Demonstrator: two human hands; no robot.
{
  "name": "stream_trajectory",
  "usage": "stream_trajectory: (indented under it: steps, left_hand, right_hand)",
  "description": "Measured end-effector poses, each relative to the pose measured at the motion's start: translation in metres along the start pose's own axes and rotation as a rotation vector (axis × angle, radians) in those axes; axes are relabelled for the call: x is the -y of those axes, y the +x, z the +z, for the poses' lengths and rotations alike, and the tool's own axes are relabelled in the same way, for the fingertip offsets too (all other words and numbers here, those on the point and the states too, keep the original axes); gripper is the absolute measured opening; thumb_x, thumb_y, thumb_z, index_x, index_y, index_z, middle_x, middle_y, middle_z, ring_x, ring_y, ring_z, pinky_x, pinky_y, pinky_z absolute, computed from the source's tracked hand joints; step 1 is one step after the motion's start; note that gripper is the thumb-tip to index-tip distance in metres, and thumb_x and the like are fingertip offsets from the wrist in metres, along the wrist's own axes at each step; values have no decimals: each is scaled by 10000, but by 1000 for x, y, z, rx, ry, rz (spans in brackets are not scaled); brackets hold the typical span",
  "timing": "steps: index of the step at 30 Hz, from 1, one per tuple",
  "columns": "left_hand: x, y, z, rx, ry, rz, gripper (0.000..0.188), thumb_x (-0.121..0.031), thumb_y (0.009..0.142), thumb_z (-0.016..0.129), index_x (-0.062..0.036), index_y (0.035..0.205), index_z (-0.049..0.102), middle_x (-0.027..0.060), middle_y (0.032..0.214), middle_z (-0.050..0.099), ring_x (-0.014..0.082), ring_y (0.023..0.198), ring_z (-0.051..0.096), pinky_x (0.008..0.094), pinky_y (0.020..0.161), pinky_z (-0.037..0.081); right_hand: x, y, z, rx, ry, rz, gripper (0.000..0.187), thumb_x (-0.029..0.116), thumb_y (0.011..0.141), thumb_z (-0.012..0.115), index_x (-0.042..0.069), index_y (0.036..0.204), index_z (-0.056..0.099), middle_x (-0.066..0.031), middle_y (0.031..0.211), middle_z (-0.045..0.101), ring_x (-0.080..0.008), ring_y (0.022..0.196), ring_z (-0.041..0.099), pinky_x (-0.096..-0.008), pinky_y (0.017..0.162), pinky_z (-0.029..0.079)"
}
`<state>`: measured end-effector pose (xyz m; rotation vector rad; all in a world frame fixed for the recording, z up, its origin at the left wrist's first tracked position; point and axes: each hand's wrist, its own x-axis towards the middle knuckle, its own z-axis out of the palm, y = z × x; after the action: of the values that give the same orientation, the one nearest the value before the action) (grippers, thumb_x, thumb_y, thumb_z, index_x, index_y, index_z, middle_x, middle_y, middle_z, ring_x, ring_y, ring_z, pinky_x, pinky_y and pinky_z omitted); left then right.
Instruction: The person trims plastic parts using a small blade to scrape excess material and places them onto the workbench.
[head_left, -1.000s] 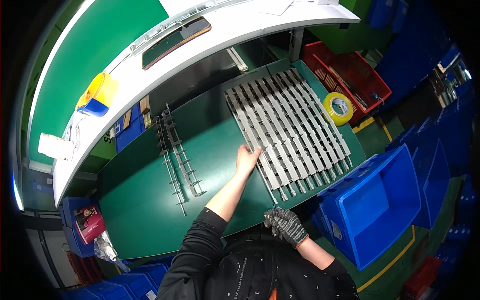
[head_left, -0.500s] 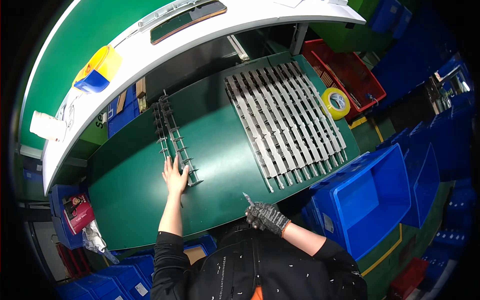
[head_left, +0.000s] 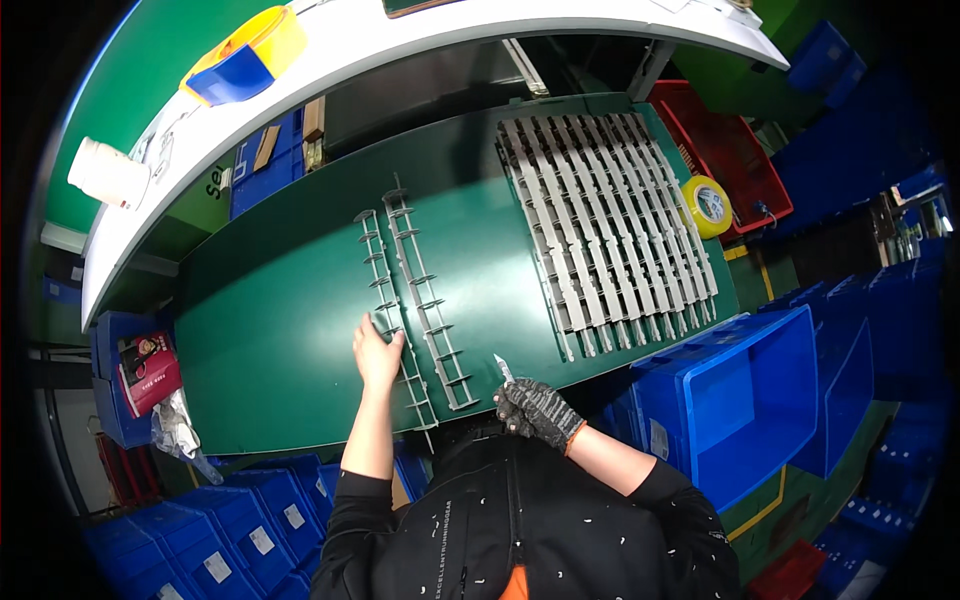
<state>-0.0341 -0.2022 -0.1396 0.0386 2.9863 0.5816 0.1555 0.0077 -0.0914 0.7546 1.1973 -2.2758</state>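
Observation:
Two long grey plastic strips with small cross fins lie side by side left of the table's middle. My bare left hand (head_left: 379,355) grips the left strip (head_left: 381,281) near its lower half, thumb and fingers on either side. The right strip (head_left: 428,305) lies a short gap away, untouched. In a dark grey knitted glove, my right hand (head_left: 540,412) is closed round a slim craft knife (head_left: 503,368) by the near table edge. Its pointed tip is turned up and away from me. Farther right, several similar strips (head_left: 610,230) lie in a dense row.
The green table (head_left: 290,340) carries a roll of yellow tape (head_left: 708,206) at its right end. Beside it stand a red bin (head_left: 750,165) and a large blue crate (head_left: 690,430). A white shelf (head_left: 420,45) arches over the far side, holding a yellow-and-blue container (head_left: 245,60).
The two strips, close together before, are now apart. My left hand has drawn the left one toward me, its near end now past the table edge. My right hand still holds the knife.

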Motion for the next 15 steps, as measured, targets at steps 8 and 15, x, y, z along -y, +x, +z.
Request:
stream_trajectory:
  steps: [8, 15]
  left_hand:
    - [20, 42, -6, 100, -192, -222, 244, -187, 703, 595, -12, 867, 552, 171, 842, 618, 309, 799, 605, 376, 745, 473]
    - [45, -22, -77, 157, -1030, -25, 96, -47, 842, 504, -12, 921, 462, 116, 979, 575, 109, 708, 572, 209, 574, 446]
  right_hand:
    - [10, -3, 6, 16, 10, -62, 206, 254, 881, 508, 57, 911, 561, -30, 676, 586, -84, 470, 538, -190, 361, 377]
    - [72, 17, 29, 5, -41, -213, 176, 161, 831, 598, 14, 926, 580, -63, 686, 602, -82, 449, 509, -178, 396, 388]
